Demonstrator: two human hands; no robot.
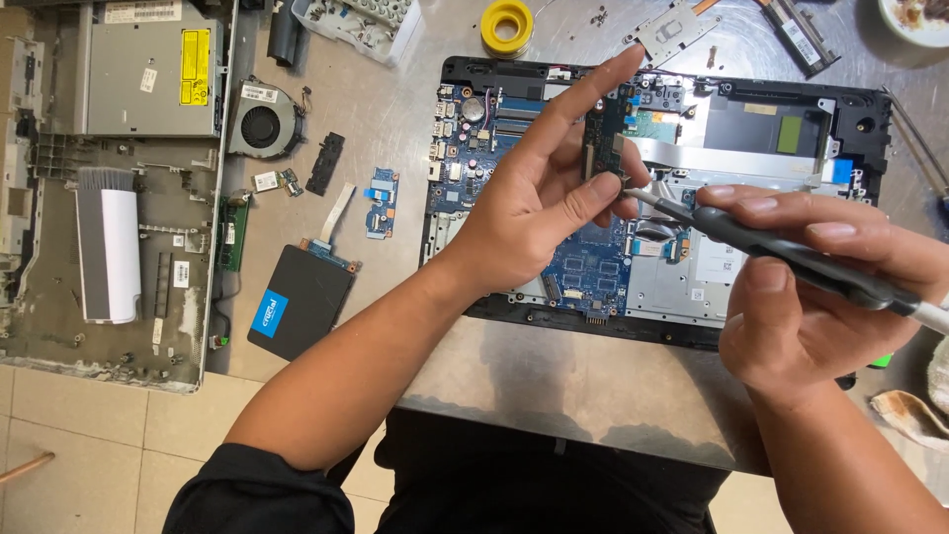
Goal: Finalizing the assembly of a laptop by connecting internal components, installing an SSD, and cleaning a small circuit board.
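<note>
Head view: the left hand [539,193] pinches a small dark circuit module [603,138] upright over the opened black laptop base [652,198], while the right hand [811,287] grips a grey-handled screwdriver [781,252], its tip touching the module. A slip could gouge the blue motherboard [583,267] below. The metal worktop [554,376] has bare room toward the person; its near edge is close.

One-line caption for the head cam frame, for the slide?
Left hand holds a small circuit board above an opened laptop while right hand touches a screwdriver tip to it.
</note>
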